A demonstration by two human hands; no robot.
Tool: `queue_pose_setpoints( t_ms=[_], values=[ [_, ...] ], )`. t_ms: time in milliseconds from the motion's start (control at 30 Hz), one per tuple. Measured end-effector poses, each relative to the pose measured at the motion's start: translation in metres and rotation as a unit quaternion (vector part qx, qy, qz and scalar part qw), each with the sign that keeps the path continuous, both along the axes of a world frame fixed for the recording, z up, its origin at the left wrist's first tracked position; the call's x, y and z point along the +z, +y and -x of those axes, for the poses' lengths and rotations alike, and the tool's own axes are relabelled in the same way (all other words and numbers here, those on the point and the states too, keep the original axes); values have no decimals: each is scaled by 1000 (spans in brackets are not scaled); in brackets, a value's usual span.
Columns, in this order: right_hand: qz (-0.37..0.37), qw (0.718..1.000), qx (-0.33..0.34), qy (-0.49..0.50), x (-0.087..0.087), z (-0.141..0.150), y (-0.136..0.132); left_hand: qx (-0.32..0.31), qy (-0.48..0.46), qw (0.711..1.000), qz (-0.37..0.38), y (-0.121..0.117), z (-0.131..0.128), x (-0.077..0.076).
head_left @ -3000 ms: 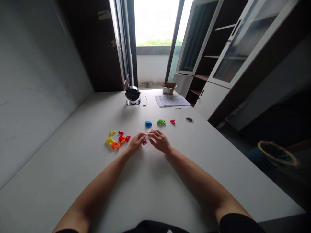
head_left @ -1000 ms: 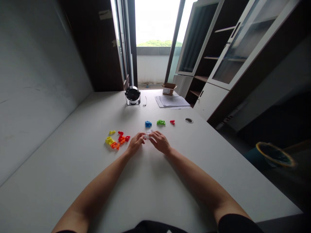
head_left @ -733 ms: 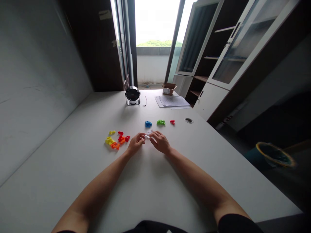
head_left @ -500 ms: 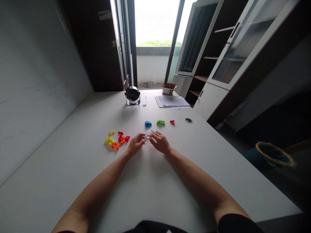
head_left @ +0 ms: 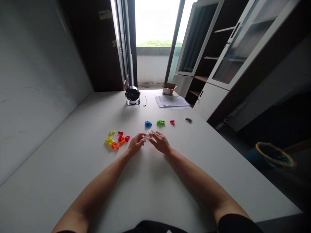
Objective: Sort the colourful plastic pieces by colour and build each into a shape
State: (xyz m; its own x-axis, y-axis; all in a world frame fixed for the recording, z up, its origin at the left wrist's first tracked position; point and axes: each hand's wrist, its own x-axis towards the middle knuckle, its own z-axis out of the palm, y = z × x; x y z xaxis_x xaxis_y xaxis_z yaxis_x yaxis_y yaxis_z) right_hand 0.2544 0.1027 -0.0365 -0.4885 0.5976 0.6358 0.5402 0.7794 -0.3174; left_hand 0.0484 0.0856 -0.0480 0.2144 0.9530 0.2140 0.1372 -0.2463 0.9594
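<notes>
A small white plastic piece (head_left: 147, 136) is held between the person's hands over the tabletop (head_left: 73, 181), its long axis too hidden by fingers to judge. The left hand (head_left: 135, 144) and right hand (head_left: 160, 143) sit about equally near, each grip pressed together on it from its own side. A heap of red, orange and yellow pieces (head_left: 120, 139) lies just left; a blue piece (head_left: 148, 124) and a green piece (head_left: 160, 122) lie ahead.

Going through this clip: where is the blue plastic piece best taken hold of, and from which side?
The blue plastic piece is probably best pinched across its sides from above, coming from the near side: it lies low on the white table, and the green piece sits apart to its right.
</notes>
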Motion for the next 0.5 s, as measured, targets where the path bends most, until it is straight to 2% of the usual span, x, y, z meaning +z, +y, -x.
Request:
queue_pose_setpoints(
  t_ms=[500],
  values=[
    [-40, 999, 18, -17, -3, 3, 2, 12, -11, 1000, 19, 2, 2, 1]
  ],
)
